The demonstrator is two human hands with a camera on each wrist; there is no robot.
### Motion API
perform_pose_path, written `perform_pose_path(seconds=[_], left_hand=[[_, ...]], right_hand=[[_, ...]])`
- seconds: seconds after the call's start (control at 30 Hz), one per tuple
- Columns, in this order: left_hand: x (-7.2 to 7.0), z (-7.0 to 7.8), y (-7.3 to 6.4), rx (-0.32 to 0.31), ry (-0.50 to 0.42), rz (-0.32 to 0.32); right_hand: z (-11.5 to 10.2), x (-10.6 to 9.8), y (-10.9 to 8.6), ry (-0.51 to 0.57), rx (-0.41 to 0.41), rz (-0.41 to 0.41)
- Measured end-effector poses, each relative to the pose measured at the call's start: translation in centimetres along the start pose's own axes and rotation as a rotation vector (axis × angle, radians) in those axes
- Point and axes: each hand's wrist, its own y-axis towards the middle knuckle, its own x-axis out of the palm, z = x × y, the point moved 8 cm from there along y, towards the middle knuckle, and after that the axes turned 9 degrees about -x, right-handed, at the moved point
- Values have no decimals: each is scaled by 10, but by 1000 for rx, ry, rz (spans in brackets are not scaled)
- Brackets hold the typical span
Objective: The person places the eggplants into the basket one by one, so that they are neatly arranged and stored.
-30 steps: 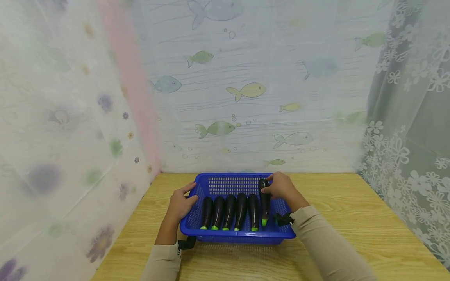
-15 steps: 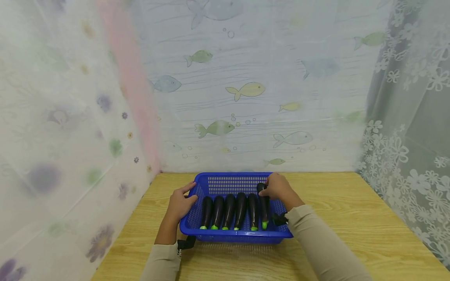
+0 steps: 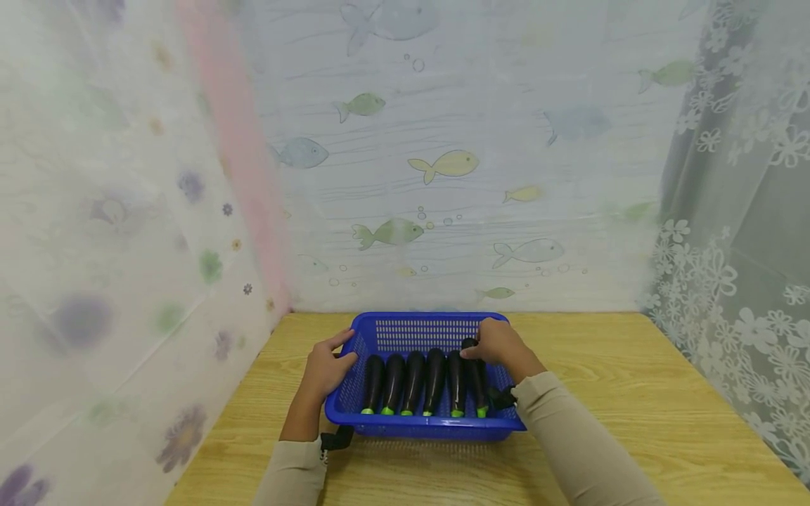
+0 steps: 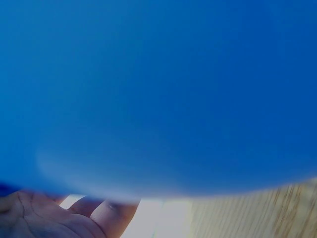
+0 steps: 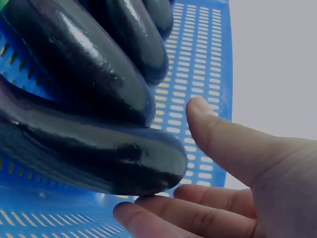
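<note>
A blue plastic basket (image 3: 436,422) holds a row of dark eggplants (image 3: 414,383) with their green stem ends toward me. At its left side, my left hand (image 3: 325,367) grips the rim with the thumb over it; in the left wrist view the blue rim hides most of that hand. My right hand (image 3: 503,344) is inside the basket's right part, at the far end of the rightmost eggplant (image 5: 124,158). In the right wrist view its thumb is spread away from that eggplant, while the fingers (image 5: 198,213) lie close along the other side.
The basket stands on a wood-grain table (image 3: 607,393). Behind it hangs a curtain printed with fish (image 3: 455,161), and a flowered sheet (image 3: 126,281) runs along the left. A sheer curtain (image 3: 747,281) with white flowers borders the right.
My right hand has lowered the rightmost eggplant into the row, and its thumb now stands off it. The left hand has stayed at the basket's rim.
</note>
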Motion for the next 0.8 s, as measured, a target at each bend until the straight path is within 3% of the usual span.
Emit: perform_pose_path(seconds=[0.63, 0.8], left_hand=[[1, 5, 0, 11, 11, 8], [3, 4, -1, 20, -6, 9]], right_hand=[[2, -12, -6, 59, -22, 13], [6, -18, -10, 203, -60, 29]])
